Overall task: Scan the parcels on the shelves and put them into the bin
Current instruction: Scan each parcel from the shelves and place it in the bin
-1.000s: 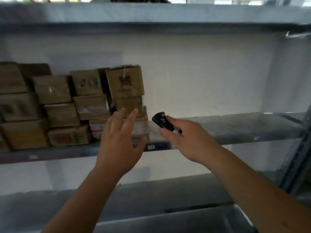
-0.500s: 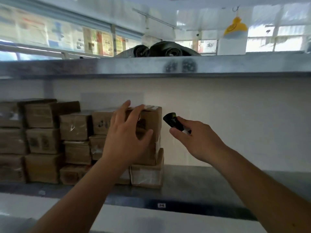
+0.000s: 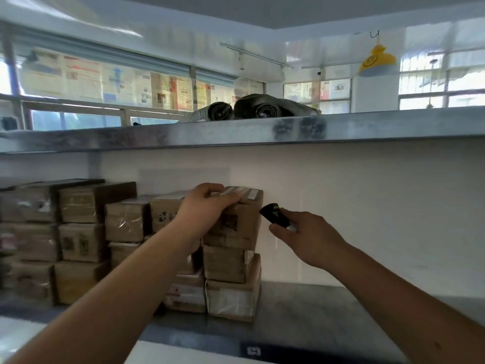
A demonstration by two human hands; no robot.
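Note:
Several brown cardboard parcels are stacked on the grey metal shelf [image 3: 301, 308], filling its left half. My left hand [image 3: 203, 208] grips the top front edge of the top parcel [image 3: 240, 222] in the rightmost stack, fingers curled over its taped lid. Just right of that parcel, my right hand [image 3: 309, 236] holds a small black scanner [image 3: 274, 215], its head close to the parcel's right side. The bin is out of view.
An upper metal shelf [image 3: 236, 130] runs across just above the parcels, with dark rolled bags [image 3: 259, 107] on it. The white back wall stands behind. The right half of the parcel shelf holds nothing. Windows and a yellow hanging lamp [image 3: 376, 61] lie beyond.
My view has tilted upward. My left hand reached forward from mid-air and closed on the top parcel of the rightmost stack. My right hand kept the scanner beside that parcel.

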